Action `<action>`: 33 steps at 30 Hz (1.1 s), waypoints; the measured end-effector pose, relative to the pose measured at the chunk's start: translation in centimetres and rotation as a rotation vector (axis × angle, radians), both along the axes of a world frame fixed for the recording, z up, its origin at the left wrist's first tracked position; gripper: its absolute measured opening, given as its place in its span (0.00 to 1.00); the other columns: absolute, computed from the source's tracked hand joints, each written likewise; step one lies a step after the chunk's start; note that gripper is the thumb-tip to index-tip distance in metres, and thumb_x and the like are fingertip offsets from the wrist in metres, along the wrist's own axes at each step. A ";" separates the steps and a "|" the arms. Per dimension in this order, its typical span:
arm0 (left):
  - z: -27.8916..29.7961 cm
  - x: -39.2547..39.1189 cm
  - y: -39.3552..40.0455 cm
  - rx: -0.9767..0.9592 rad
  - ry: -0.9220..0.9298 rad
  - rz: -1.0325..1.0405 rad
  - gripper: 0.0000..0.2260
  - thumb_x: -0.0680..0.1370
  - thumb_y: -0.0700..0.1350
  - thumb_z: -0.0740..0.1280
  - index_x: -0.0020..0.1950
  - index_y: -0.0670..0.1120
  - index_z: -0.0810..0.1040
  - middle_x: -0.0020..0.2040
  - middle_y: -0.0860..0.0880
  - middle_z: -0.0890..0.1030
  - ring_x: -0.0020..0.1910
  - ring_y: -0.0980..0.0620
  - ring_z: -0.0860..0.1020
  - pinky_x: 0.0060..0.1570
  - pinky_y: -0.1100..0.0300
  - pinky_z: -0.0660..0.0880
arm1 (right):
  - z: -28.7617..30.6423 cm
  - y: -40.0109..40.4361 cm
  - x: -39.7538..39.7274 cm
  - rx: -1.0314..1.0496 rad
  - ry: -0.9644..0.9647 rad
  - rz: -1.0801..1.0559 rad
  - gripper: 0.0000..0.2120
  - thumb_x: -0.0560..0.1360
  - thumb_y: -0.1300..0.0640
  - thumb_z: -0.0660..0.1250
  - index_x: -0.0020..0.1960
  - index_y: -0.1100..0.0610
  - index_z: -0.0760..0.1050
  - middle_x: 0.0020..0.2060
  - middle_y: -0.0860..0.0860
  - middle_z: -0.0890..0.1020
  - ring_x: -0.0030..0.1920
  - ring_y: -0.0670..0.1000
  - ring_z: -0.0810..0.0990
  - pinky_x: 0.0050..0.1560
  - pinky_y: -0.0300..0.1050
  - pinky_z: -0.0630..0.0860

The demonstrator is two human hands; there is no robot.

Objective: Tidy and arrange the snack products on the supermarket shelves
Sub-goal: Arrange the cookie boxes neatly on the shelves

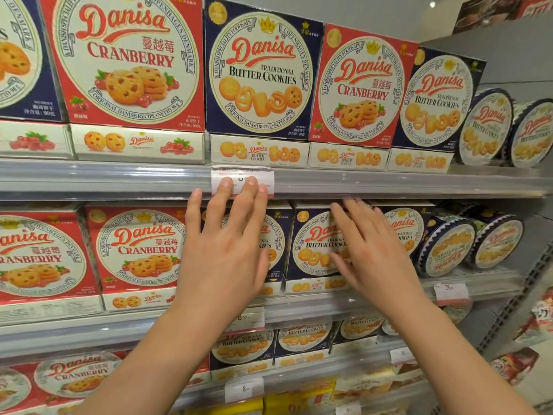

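- The left hand (223,250) is held flat with fingers straight; its fingertips are laid on the price tag (242,180) at the front edge of the upper shelf (389,182); nothing is gripped.
- The right hand (371,250) is spread open, empty, in front of a blue butter cookie box (314,238) on the middle shelf.
- Most boxes are seen upright and facing forward; one red cranberry box (359,85) is placed among blue ones, and the round tins (484,127) at the right end are tilted, so sorting appears to be left.
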State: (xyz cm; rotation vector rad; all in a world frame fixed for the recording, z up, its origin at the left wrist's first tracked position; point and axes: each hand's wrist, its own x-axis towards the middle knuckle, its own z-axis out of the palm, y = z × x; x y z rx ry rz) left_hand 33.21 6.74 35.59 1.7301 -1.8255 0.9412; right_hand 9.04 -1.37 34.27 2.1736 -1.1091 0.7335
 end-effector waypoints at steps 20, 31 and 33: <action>3.2 0.1 0.9 0.003 -0.013 -0.052 0.26 0.76 0.56 0.59 0.71 0.47 0.75 0.64 0.44 0.76 0.60 0.39 0.72 0.63 0.41 0.67 | 15.6 0.4 0.2 -0.192 -0.126 0.178 0.24 0.77 0.54 0.69 0.71 0.60 0.73 0.69 0.58 0.76 0.69 0.58 0.73 0.69 0.57 0.73; 3.3 -0.1 0.7 -0.047 0.011 -0.056 0.25 0.75 0.57 0.61 0.69 0.47 0.77 0.60 0.46 0.78 0.56 0.41 0.73 0.59 0.43 0.70 | 23.3 -2.2 2.3 -0.030 -0.095 -0.051 0.37 0.77 0.42 0.67 0.78 0.60 0.60 0.75 0.59 0.66 0.74 0.60 0.65 0.75 0.58 0.64; 3.2 -0.1 0.6 -0.045 0.013 -0.052 0.26 0.75 0.56 0.62 0.70 0.47 0.76 0.61 0.46 0.77 0.56 0.41 0.73 0.58 0.44 0.70 | 23.5 -2.2 2.4 0.019 -0.115 -0.035 0.35 0.77 0.42 0.68 0.76 0.58 0.62 0.73 0.58 0.68 0.73 0.59 0.67 0.73 0.58 0.66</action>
